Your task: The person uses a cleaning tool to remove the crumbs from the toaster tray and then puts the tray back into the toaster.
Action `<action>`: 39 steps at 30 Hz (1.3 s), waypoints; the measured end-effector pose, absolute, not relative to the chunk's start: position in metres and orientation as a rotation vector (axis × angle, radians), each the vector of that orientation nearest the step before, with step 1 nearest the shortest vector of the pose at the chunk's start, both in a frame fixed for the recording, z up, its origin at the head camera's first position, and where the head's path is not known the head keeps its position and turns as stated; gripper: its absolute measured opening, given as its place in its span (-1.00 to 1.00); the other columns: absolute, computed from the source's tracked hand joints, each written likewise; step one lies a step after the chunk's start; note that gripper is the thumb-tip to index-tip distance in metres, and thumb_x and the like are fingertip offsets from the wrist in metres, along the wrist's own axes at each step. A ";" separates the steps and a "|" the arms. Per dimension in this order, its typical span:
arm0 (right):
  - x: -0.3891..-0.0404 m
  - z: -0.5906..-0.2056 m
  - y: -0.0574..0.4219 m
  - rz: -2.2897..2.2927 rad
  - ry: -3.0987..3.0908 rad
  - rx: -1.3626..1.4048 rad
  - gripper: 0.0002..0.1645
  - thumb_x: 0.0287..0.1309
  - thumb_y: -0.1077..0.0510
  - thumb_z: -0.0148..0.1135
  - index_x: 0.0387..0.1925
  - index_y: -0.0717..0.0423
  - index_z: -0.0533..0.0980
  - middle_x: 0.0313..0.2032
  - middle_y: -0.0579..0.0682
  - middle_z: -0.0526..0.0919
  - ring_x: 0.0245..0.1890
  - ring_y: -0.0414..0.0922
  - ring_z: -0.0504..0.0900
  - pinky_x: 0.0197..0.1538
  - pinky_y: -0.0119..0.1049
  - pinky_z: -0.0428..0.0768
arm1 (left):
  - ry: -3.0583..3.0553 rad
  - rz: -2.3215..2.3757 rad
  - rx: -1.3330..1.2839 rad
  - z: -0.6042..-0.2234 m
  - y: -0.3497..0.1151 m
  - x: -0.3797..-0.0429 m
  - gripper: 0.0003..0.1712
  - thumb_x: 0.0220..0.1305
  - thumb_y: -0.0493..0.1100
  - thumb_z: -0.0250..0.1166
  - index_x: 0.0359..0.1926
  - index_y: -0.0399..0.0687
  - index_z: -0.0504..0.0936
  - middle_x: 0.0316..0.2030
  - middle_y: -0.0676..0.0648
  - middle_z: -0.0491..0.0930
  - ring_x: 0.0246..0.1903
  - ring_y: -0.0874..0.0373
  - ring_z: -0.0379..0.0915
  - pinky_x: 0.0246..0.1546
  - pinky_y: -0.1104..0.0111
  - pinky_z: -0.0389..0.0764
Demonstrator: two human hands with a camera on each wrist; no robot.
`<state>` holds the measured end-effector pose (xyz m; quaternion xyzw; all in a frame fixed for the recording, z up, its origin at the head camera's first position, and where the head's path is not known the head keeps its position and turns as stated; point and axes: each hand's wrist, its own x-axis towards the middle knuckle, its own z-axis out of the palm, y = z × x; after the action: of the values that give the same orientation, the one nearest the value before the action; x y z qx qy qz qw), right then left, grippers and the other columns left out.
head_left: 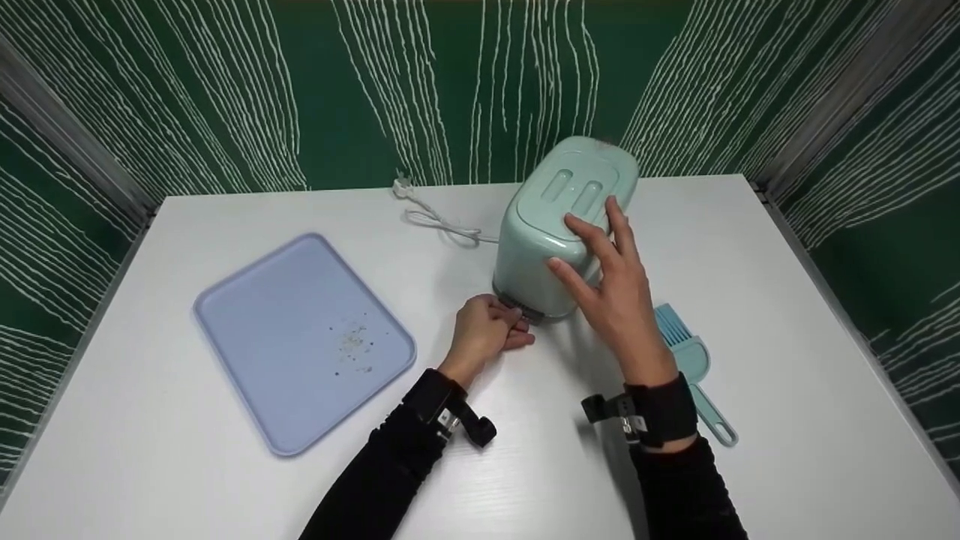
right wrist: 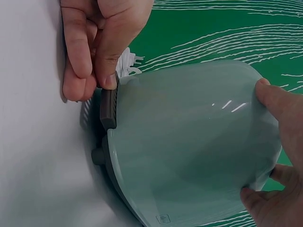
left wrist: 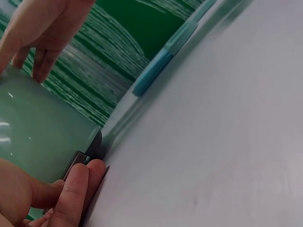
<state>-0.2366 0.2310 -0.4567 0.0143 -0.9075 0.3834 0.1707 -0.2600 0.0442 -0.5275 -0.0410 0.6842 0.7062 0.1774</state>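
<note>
A mint-green toaster [head_left: 529, 262] stands on the white table with two long recesses in its top. At its base, my left hand [head_left: 484, 330] pinches the dark grey crumb tray [right wrist: 109, 106] between thumb and fingers, with the other fingers beside the tabletop. The crumb tray's edge shows at the toaster's lower side; the rest of it is hidden. Up on the toaster's near top edge, my right hand [head_left: 622, 304] rests spread fingertips and thumb.
To the left lies a lilac tray [head_left: 277, 315] with crumbs [head_left: 354, 341] near its right corner. A teal brush [head_left: 688, 356] lies right of my right wrist. Behind the toaster's left side, a white cord with a plug [head_left: 403, 187] lies on the table [head_left: 525, 465].
</note>
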 end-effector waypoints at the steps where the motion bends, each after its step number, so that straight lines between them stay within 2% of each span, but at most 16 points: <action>1: -0.237 -0.457 0.231 1.090 -2.572 0.046 -0.26 0.40 -0.25 0.41 0.53 -0.39 0.41 0.76 -0.08 -0.11 0.73 0.23 -0.04 0.57 0.41 0.27 | 1.944 1.994 -0.115 -0.528 0.044 -0.260 -0.94 0.50 -0.40 0.30 -0.11 -0.36 0.57 -0.31 -0.29 0.80 -0.43 0.02 0.84 -0.29 0.30 0.84; 7: -0.237 -0.458 0.230 1.085 -2.555 0.054 -0.26 0.41 -0.23 0.42 0.53 -0.35 0.42 0.75 -0.07 -0.09 0.72 0.24 0.00 0.57 0.39 0.30 | 1.970 1.987 -0.119 -0.529 0.046 -0.261 -0.93 0.50 -0.39 0.30 -0.16 -0.30 0.55 -0.36 -0.26 0.79 -0.47 0.02 0.83 -0.32 0.29 0.84; 17: -0.237 -0.458 0.228 1.104 -2.563 0.053 -0.25 0.41 -0.24 0.41 0.54 -0.39 0.40 0.76 -0.09 -0.11 0.72 0.22 0.02 0.57 0.39 0.30 | 2.023 1.962 -0.100 -0.527 0.048 -0.264 -0.92 0.52 -0.39 0.28 -0.09 -0.35 0.55 -0.36 -0.26 0.77 -0.43 -0.06 0.85 -0.35 0.29 0.84; 27: -0.237 -0.458 0.230 1.115 -2.565 0.050 -0.25 0.41 -0.25 0.40 0.54 -0.39 0.40 0.76 -0.10 -0.12 0.73 0.25 -0.06 0.57 0.39 0.28 | 2.031 1.927 -0.095 -0.528 0.049 -0.265 -0.92 0.50 -0.40 0.29 -0.08 -0.37 0.56 -0.36 -0.25 0.77 -0.45 -0.02 0.84 -0.36 0.30 0.83; 34: -0.236 -0.458 0.229 1.104 -2.565 0.038 -0.25 0.41 -0.28 0.39 0.54 -0.41 0.40 0.75 -0.12 -0.11 0.74 0.20 -0.03 0.57 0.40 0.28 | 2.027 1.909 -0.058 -0.527 0.045 -0.265 -0.93 0.49 -0.40 0.27 -0.08 -0.34 0.57 -0.35 -0.25 0.79 -0.47 0.05 0.82 -0.35 0.29 0.84; 39: -0.236 -0.458 0.230 1.109 -2.568 0.039 -0.26 0.41 -0.28 0.39 0.54 -0.41 0.40 0.75 -0.12 -0.11 0.74 0.21 -0.03 0.57 0.43 0.26 | 1.988 1.893 -0.072 -0.523 0.040 -0.265 -0.84 0.47 -0.48 0.19 0.01 -0.39 0.58 -0.28 -0.30 0.78 -0.43 0.03 0.82 -0.30 0.28 0.84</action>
<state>-0.2360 0.2305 -0.4575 0.0137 -0.9044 0.3905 0.1714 -0.2654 0.0396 -0.5227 -0.0257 0.7098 0.6759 0.1967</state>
